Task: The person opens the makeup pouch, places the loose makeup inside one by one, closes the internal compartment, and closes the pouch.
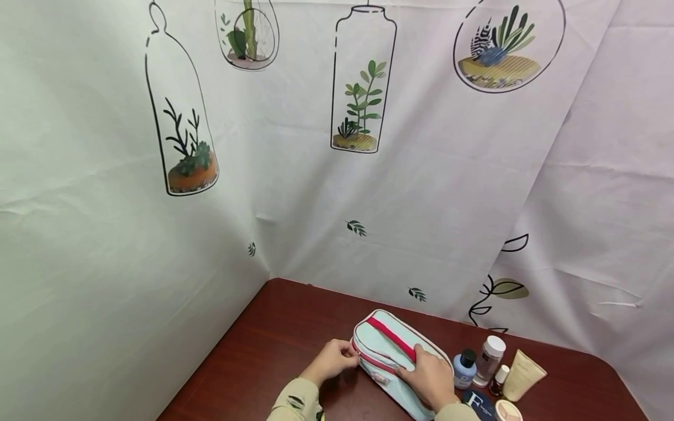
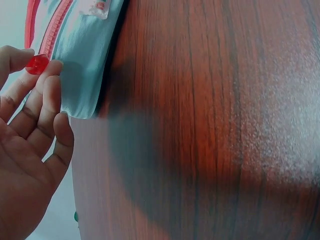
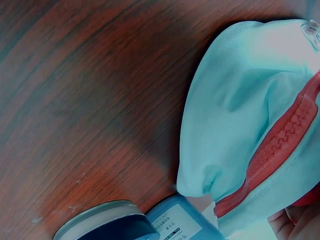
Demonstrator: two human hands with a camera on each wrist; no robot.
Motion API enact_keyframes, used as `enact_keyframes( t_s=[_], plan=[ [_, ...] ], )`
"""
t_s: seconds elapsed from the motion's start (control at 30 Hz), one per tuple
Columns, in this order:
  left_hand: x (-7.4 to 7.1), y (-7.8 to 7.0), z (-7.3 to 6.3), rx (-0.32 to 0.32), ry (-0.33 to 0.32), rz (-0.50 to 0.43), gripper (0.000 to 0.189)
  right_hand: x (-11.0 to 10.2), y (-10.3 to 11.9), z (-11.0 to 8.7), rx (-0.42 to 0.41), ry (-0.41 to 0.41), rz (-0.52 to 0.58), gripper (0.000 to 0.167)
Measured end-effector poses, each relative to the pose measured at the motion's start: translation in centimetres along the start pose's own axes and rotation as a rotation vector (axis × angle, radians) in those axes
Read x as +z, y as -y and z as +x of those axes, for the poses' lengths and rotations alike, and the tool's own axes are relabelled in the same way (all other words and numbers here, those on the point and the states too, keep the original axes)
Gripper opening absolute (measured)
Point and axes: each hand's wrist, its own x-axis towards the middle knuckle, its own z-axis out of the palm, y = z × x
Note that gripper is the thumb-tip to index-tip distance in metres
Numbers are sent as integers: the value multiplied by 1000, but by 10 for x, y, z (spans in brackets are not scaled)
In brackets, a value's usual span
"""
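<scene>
A light blue zip pouch (image 1: 413, 339) with a red strap (image 1: 391, 335) and red zip lies on the brown table. At its left end, my left hand (image 1: 330, 361) pinches a red translucent zip pull (image 2: 37, 64) between thumb and fingers. The zip looks closed along the stretch seen in the left wrist view. Toward the opposite end, my right hand (image 1: 432, 377) holds the pouch from above, with fingers by the strap and the thumb near the zip. Only a bit of that hand shows in the right wrist view, where the pouch side looks creased.
Right of the pouch stand a blue bottle (image 1: 464, 374) with a black cap, a clear bottle (image 1: 488, 362), a small dark bottle (image 1: 498, 383) and a cream tube (image 1: 523, 375). A dark round case (image 1: 478, 403) and a round palette (image 1: 508, 411) lie in front. Printed cloth (image 1: 295, 234) hangs behind.
</scene>
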Motion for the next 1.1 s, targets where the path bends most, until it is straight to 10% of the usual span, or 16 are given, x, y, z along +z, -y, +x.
enact_keyframes(
  t_s=[0.4,1.1],
  plan=[
    [8,-3,3,-5,10,6,6,-1,14,0,94,93,0,69],
    [28,-20,0,-26,116,-67,4,3,27,-4,89,9,33,66]
  ],
)
